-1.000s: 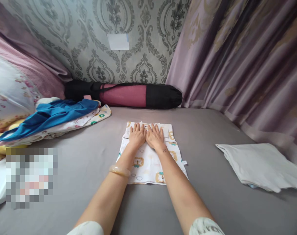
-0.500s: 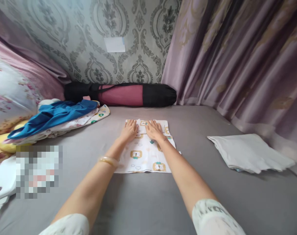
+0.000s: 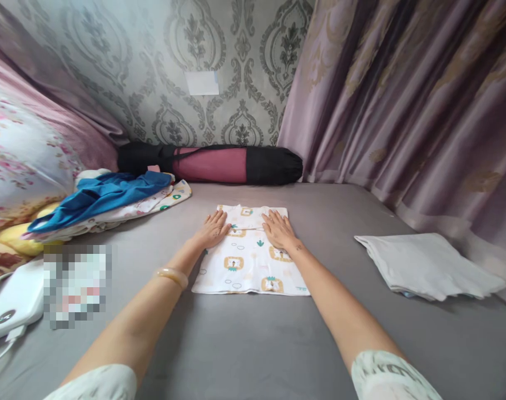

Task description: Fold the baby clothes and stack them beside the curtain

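Blue cloth (image 3: 98, 197) heaped toward far-left corner of bed (image 3: 253, 344). Your left hand (image 3: 214, 229) lies flat at left edge of printed cloth (image 3: 253, 266), grip spread. Printed cloth sits mid-bed: far band looks folded over, near part flat, unturned. Your right hand (image 3: 279, 229) flat on its right side, grip spread. White folded cloth (image 3: 423, 261) near right edge.

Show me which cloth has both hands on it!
The white printed cloth in the middle, under the left hand and right hand; no hand touches the blue cloth or the plain folded cloth.
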### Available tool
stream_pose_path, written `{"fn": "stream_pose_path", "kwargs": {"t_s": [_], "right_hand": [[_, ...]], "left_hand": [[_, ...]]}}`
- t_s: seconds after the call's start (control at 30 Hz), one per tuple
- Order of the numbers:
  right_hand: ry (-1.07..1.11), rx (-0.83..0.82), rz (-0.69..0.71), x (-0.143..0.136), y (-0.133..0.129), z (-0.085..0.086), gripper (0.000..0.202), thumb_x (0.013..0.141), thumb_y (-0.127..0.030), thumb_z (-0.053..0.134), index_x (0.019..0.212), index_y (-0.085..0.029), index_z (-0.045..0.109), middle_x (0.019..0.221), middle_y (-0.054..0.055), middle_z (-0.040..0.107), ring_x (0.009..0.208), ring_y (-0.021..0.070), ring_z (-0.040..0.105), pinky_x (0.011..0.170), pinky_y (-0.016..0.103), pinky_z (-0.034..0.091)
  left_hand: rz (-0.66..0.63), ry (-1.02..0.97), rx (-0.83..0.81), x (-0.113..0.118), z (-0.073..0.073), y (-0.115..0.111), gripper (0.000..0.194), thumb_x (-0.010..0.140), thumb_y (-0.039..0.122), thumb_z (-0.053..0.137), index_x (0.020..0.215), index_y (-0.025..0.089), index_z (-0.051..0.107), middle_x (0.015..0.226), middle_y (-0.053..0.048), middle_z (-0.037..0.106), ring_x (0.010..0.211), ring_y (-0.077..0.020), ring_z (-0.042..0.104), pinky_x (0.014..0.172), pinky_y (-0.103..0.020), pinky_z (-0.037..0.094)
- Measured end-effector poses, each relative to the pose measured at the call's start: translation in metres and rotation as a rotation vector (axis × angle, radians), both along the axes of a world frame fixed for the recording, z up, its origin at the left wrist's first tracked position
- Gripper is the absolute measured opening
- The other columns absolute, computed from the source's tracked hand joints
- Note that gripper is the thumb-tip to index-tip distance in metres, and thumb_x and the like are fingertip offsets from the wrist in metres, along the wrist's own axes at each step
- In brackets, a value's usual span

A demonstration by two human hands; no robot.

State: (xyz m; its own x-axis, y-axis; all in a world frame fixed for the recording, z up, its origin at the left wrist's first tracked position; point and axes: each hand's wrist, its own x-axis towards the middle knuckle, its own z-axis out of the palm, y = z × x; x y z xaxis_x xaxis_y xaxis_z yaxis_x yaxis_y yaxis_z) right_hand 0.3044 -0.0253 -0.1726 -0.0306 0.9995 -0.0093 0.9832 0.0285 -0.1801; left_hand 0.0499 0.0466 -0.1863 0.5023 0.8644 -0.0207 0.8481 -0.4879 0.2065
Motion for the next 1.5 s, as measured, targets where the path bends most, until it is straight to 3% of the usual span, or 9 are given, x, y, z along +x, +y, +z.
{"fn": "stream_pose_path", "kwargs": {"t_s": [0.17,0.33,0.43,0.53,0.73,0.9,1.07,1.27,1.5], "right_hand": [[0.033,-0.006,-0.003,0.001,0.002,-0.001,0.054,0.101,-0.041,0.021,0.151,-0.024,0.030,0.161,0.005,0.018,0.148,0.0218,0.009,0.118,0.044,0.004],[0.140,0.048,-0.008,0.010,-0.005,0.006,0.057,0.099,-0.037,0.031,0.152,-0.016,0.027,0.160,0.010,0.022,0.146,0.0199,0.016,0.117,0.035,0.013],[0.162,0.187,-0.107,0.022,-0.029,0.012,0.049,0.096,-0.028,0.039,0.143,-0.014,0.041,0.146,0.013,0.045,0.133,0.0204,0.039,0.108,0.030,0.028],[0.149,0.148,-0.275,0.035,-0.063,0.017,0.032,0.095,-0.028,0.041,0.119,-0.016,0.060,0.118,0.012,0.064,0.111,0.0214,0.056,0.092,0.028,0.039],[0.111,-0.080,-0.395,0.041,-0.123,0.028,0.028,0.093,-0.041,0.047,0.095,-0.020,0.065,0.099,0.010,0.070,0.091,0.0219,0.064,0.066,0.027,0.037],[0.079,-0.122,-0.384,0.027,-0.152,0.035,0.026,0.091,-0.041,0.048,0.089,-0.021,0.065,0.095,0.009,0.071,0.086,0.0229,0.064,0.060,0.028,0.032],[0.069,-0.104,-0.325,0.021,-0.169,0.034,0.019,0.090,-0.035,0.049,0.087,-0.022,0.063,0.093,0.007,0.069,0.080,0.0195,0.062,0.059,0.027,0.029],[0.172,-0.048,-0.330,0.020,-0.176,0.034,0.015,0.088,-0.032,0.051,0.088,-0.022,0.061,0.085,0.004,0.068,0.075,0.0172,0.058,0.059,0.025,0.031],[0.594,-0.028,-0.222,0.033,-0.174,0.028,0.046,0.085,-0.029,0.051,0.130,-0.020,0.053,0.067,-0.005,0.061,0.059,0.0128,0.054,0.059,0.023,0.039]], "left_hand": [[0.012,-0.005,-0.030,0.001,0.004,-0.002,0.070,0.096,0.052,0.016,0.152,0.010,0.022,0.160,-0.015,0.016,0.149,-0.0255,0.010,0.118,-0.044,0.012],[0.147,0.004,0.097,-0.001,0.014,-0.019,0.076,0.094,0.054,0.027,0.147,0.000,0.024,0.156,-0.027,0.019,0.145,-0.0335,0.023,0.113,-0.043,0.024],[0.258,0.030,0.151,-0.015,0.020,-0.037,0.069,0.091,0.053,0.031,0.130,-0.002,0.046,0.140,-0.030,0.043,0.130,-0.0353,0.044,0.104,-0.040,0.034],[0.324,0.036,0.154,-0.036,0.025,-0.055,0.059,0.088,0.056,0.035,0.104,0.007,0.062,0.118,-0.025,0.059,0.114,-0.0333,0.055,0.096,-0.038,0.041],[0.313,-0.055,-0.036,-0.066,0.031,-0.084,0.046,0.073,0.063,0.050,0.065,0.020,0.063,0.075,-0.014,0.065,0.097,-0.0332,0.059,0.077,-0.034,0.045],[0.271,-0.142,-0.108,-0.072,0.028,-0.105,0.042,0.066,0.062,0.057,0.052,0.023,0.060,0.063,-0.011,0.063,0.089,-0.0322,0.060,0.070,-0.032,0.042],[0.297,-0.206,-0.100,-0.071,0.027,-0.125,0.037,0.062,0.058,0.061,0.051,0.023,0.062,0.065,-0.009,0.063,0.088,-0.0295,0.059,0.070,-0.030,0.042],[0.302,-0.272,-0.224,-0.064,0.043,-0.147,0.037,0.063,0.056,0.061,0.054,0.020,0.057,0.058,-0.003,0.056,0.068,-0.0212,0.056,0.058,-0.027,0.037],[0.368,-0.590,-0.448,-0.067,0.046,-0.157,0.061,0.066,0.056,0.065,0.115,0.021,0.056,0.066,0.003,0.060,0.058,-0.0155,0.054,0.050,-0.023,0.036]]}}
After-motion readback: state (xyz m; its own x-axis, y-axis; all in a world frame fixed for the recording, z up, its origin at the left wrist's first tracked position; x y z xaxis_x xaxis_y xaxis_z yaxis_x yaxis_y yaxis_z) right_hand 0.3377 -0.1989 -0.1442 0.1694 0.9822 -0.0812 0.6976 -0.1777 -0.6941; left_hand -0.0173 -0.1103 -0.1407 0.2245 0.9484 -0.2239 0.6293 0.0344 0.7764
